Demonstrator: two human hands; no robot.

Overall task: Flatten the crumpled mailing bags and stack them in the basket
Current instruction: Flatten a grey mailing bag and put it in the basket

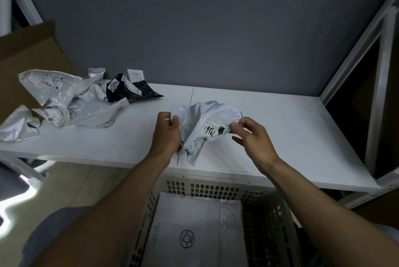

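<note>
Bottom centre of my frame, the basket holds one flat bag on top. Above it, over the counter, my left hand and right hand each keep a pinching grip on one crumpled white bag. Its length runs left-right and its label faces me. Centre left lie a heap of white bags I can't count, one black bag and a cardboard box.

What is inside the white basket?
A flattened white mailing bag with a round logo lies on top; a second bag peeks out at its right. Anything beneath is covered.
</note>
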